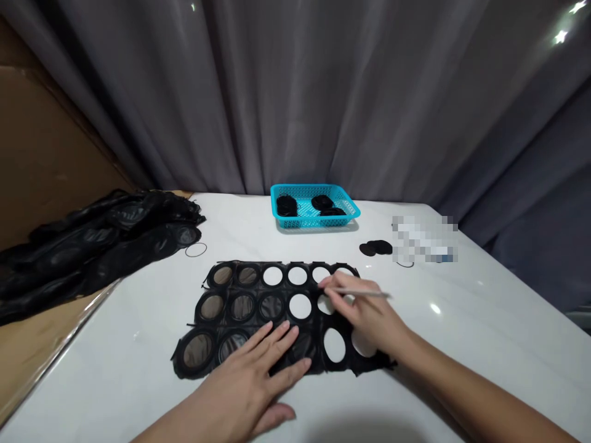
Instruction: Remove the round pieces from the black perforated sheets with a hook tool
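A black sheet of ring-shaped pads in three rows lies flat on the white table. Dark film or mesh fills the rings on the left, while several on the right show white. Fingers spread, my left hand presses down on the sheet's lower middle and hides part of the bottom row. My right hand is closed around a thin, pale, pen-like tool. Its fingertips are over the sheet's upper right, between the top and middle rows. The tool's working end is hidden by the fingers.
A blue plastic basket holding black round pieces stands at the back. Several black discs lie right of it, beside a blurred-out patch. Folded black padded sheets are heaped at left, near a thin black ring and cardboard.
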Demonstrator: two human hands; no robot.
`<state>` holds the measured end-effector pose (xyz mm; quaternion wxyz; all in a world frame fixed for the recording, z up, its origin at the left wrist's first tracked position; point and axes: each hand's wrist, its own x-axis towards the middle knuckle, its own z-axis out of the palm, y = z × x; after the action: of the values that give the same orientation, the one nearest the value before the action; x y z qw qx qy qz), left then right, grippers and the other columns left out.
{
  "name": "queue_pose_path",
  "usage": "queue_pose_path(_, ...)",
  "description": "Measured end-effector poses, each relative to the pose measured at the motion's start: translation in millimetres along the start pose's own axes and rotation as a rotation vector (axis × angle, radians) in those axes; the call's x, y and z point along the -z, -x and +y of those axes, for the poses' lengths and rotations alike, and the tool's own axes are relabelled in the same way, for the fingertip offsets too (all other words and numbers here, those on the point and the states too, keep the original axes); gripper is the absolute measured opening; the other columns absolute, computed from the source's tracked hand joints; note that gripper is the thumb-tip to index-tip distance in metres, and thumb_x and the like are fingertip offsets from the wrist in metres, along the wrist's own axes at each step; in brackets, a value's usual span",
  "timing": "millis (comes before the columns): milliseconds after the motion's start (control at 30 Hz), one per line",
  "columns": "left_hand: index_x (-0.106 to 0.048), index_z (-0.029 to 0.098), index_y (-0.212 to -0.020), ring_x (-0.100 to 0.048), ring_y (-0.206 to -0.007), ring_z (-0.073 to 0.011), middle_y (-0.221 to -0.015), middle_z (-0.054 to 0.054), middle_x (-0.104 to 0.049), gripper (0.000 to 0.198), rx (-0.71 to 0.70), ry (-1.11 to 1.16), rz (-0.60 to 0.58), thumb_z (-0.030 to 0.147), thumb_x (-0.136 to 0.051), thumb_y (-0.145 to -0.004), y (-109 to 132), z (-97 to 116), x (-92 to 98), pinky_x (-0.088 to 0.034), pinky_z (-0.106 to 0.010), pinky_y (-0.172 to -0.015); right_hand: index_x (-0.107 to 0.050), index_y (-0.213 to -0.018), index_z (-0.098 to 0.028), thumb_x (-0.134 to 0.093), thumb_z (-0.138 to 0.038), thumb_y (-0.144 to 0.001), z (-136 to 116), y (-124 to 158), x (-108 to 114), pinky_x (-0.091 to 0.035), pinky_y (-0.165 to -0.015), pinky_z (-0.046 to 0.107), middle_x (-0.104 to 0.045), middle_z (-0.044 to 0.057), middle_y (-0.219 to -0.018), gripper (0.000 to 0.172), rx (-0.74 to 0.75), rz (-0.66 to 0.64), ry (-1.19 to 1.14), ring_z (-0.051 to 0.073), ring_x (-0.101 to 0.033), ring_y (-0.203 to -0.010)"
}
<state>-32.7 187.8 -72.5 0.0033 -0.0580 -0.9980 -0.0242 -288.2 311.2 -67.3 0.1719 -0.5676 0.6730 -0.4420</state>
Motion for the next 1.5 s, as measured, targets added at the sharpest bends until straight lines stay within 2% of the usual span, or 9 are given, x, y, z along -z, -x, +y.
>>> queue_pose_path(167, -0.036, 0.030, -0.155, -0.031, -0.144, -0.0375, -0.163, -0.014, -0.016, 0.081, 0.096, 0.024, 0.085, 0.048, -0.073, -0.086, 15, 29, -15.4, -0.036, -0.052, -0.113, -0.059, -0.095, -0.020, -0.049, -0.015, -0.097, -18, 39, -34, -0.044, -0.071, 0.024, -0.064, 0.001, -0.093, 0.011, 0.060, -0.245, -0.129, 0.014, -0.059, -0.082)
queue_pose_path(333, -0.033, 0.029, -0.156, -0.030, -0.145, -0.0387, -0.164, -0.016, -0.011, 0.083, 0.114, 0.005, 0.074, 0.045, -0.074, -0.086, 17, 33, -18.2, -0.037, -0.054, -0.112, -0.048, -0.080, -0.018, -0.052, -0.011, -0.094, -21, 48, -38, -0.042, -0.088, 0.027, -0.060, 0.000, -0.110, 0.016, -0.009, -0.257, -0.204, 0.014, -0.057, -0.102)
queue_pose_path(500, -0.034, 0.029, -0.156, -0.030, -0.144, -0.0383, -0.164, -0.015, -0.011, 0.081, 0.124, 0.014, 0.070, 0.040, -0.074, -0.086, 16, 34, -13.9, -0.038, -0.053, -0.112, -0.050, -0.080, -0.018, -0.055, -0.010, -0.092, -22, 48, -38, -0.041, -0.090, 0.029, -0.057, 0.000, -0.113, 0.015, -0.048, -0.294, -0.227, 0.014, -0.056, -0.104)
queue_pose_path(867, -0.030, 0.030, -0.157, -0.027, -0.146, -0.0393, -0.164, -0.014, -0.004, 0.083, 0.128, 0.042, 0.079, 0.036, -0.072, -0.087, 17, 34, -18.5, -0.037, -0.055, -0.112, -0.051, -0.081, -0.018, -0.056, -0.011, -0.092, -22, 50, -40, -0.043, -0.086, 0.029, -0.056, 0.002, -0.115, 0.013, -0.062, -0.311, -0.216, 0.016, -0.057, -0.100)
queue_pose_path(1100, -0.033, 0.031, -0.156, -0.027, -0.146, -0.0404, -0.165, -0.015, 0.000, 0.080, 0.144, 0.002, 0.068, 0.033, -0.072, -0.085, 18, 36, -18.4, -0.040, -0.057, -0.109, -0.052, -0.097, -0.017, -0.048, -0.007, -0.093, -21, 59, -48, -0.045, -0.099, 0.039, -0.056, 0.011, -0.123, 0.011, 0.290, -0.308, 0.018, 0.024, -0.049, -0.117)
queue_pose_path(1267, -0.032, 0.030, -0.156, -0.029, -0.145, -0.0407, -0.165, -0.016, 0.005, 0.081, 0.120, -0.041, 0.091, 0.034, -0.072, -0.085, 16, 36, -18.1, -0.042, -0.055, -0.108, -0.052, -0.094, -0.017, -0.046, -0.008, -0.096, -22, 60, -53, -0.050, -0.090, 0.035, -0.061, 0.010, -0.112, 0.011, 0.313, -0.279, 0.054, 0.022, -0.054, -0.102)
queue_pose_path(1367, -0.033, 0.027, -0.156, -0.031, -0.143, -0.0423, -0.164, -0.018, 0.005, 0.082, 0.110, -0.061, 0.094, 0.033, -0.072, -0.084, 15, 36, -18.0, -0.043, -0.056, -0.106, -0.053, -0.098, -0.015, -0.041, -0.001, -0.094, -20, 57, -52, -0.050, -0.089, 0.036, -0.060, 0.013, -0.116, 0.019, 0.393, -0.293, 0.216, 0.024, -0.053, -0.104)
queue_pose_path(1433, -0.037, 0.027, -0.154, -0.031, -0.143, -0.0431, -0.164, -0.017, 0.006, 0.078, 0.117, -0.050, 0.099, 0.032, -0.072, -0.084, 15, 36, -17.4, -0.043, -0.057, -0.106, -0.054, -0.100, -0.015, -0.039, 0.000, -0.093, -12, 47, -44, -0.049, -0.088, 0.037, -0.060, 0.013, -0.118, 0.022, 0.384, -0.249, 0.280, 0.025, -0.054, -0.106)
queue_pose_path(1500, -0.040, 0.028, -0.152, -0.032, -0.143, -0.0431, -0.164, -0.015, 0.008, 0.075, 0.128, -0.028, 0.100, 0.031, -0.072, -0.085, 14, 38, -16.0, -0.042, -0.057, -0.106, -0.053, -0.100, -0.017, -0.040, -0.007, -0.097, -2, 30, -29, -0.048, -0.085, 0.035, -0.061, 0.011, -0.110, 0.017, 0.290, -0.102, 0.250, 0.023, -0.056, -0.100)
